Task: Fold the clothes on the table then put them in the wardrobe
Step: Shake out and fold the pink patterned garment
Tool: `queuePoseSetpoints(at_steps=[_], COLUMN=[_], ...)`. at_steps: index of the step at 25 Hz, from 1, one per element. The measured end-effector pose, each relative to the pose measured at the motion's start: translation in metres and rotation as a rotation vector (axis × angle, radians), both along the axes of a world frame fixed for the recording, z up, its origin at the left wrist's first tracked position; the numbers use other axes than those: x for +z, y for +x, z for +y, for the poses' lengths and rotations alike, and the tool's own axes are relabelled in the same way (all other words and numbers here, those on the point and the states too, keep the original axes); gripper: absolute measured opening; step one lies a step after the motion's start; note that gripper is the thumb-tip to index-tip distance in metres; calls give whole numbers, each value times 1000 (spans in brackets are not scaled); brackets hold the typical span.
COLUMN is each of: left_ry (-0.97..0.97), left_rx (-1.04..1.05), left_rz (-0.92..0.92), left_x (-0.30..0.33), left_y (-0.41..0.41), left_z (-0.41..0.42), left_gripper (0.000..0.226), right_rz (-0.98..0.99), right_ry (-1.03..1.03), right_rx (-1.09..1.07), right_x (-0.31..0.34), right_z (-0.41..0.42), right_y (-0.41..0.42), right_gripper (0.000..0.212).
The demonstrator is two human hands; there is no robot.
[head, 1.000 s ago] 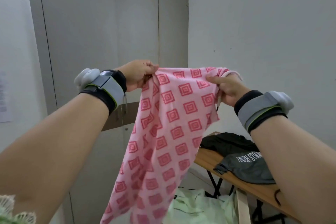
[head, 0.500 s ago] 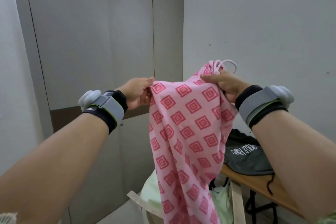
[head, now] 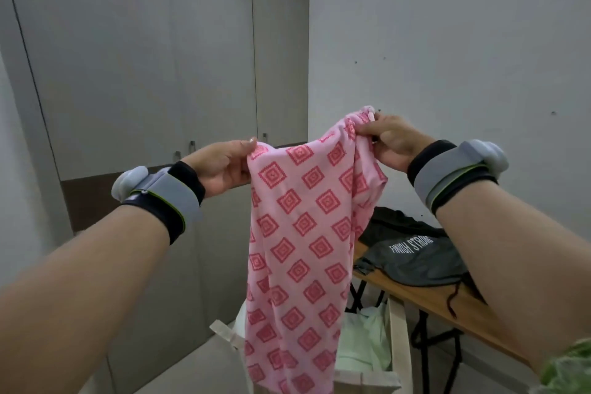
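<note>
A pink garment with red diamond squares hangs in the air in front of me. My left hand pinches its top left edge. My right hand grips the bunched top right corner, a little higher, where a white cord shows. The cloth drapes down over a basket. A dark grey garment printed "FINISH STRONG" lies crumpled on the wooden table at the right. The grey wardrobe doors stand closed behind the hands.
A cream fabric basket with pale green clothes stands on the floor beside the table's black metal legs. A bare grey wall fills the right side. Green cloth shows at the bottom right corner.
Both hands dropped lower in view and spread apart, stretching the top edge. The camera tilted down, bringing the basket and more of the table into view.
</note>
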State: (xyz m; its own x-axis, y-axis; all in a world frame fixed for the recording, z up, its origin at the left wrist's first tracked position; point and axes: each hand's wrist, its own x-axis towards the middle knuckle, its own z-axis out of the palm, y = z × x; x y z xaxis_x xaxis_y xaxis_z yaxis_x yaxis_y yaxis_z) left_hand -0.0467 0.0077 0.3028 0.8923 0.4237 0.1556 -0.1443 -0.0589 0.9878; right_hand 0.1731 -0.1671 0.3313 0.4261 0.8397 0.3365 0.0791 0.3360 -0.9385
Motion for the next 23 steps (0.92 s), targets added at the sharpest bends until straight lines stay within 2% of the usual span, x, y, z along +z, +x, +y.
queuePoseSetpoints(at_steps=[1, 3, 4, 5, 7, 8, 9, 10, 11, 12, 14, 16, 17, 20, 23], left_ry=[9, -25, -63, -103, -100, -65, -35, -8, 29, 91, 335, 619, 700, 760, 711], left_rx=[-40, -30, 33, 107, 180, 174, 148, 112, 70, 34, 40, 128, 168, 239, 250], left_rz=[10, 0, -23, -45, -54, -37, -19, 7, 42, 92, 270, 480, 539, 521, 428], left_x=[-3, -11, -15, -20, -26, -29, -32, -33, -34, -33, -33, -31, -28, -15, -3], left_y=[1, 8, 12, 16, 24, 27, 28, 29, 29, 28, 27, 31, 32, 37, 40], left_z=[-4, -7, -6, -5, -4, -4, -5, -7, -7, -6, -7, -9, -12, -18, -24], left_gripper=[25, 16, 15, 17, 20, 19, 17, 17, 18, 22, 23, 13, 9, 3, 15], right_rz=[56, 74, 84, 109, 222, 286, 318, 314, 271, 215, 85, -149, -283, -571, -630], right_ry=[6, -51, -95, -144, -238, -251, -227, -176, -144, -144, -188, -269, -307, -348, -278], right_rx=[-32, -98, -144, -183, -179, -120, -55, -2, 31, 32, -28, -123, -165, -321, -498], right_x=[-4, -12, -16, -19, -22, -25, -28, -31, -32, -34, -38, -43, -45, -47, -45], right_z=[3, 8, 11, 11, 5, 0, -5, -9, -13, -16, -17, -19, -20, -22, -19], right_y=[0, 5, 9, 10, 10, 10, 11, 15, 16, 17, 20, 24, 25, 30, 37], right_gripper=[19, 53, 61, 59, 28, 23, 30, 46, 61, 67, 65, 61, 57, 34, 24])
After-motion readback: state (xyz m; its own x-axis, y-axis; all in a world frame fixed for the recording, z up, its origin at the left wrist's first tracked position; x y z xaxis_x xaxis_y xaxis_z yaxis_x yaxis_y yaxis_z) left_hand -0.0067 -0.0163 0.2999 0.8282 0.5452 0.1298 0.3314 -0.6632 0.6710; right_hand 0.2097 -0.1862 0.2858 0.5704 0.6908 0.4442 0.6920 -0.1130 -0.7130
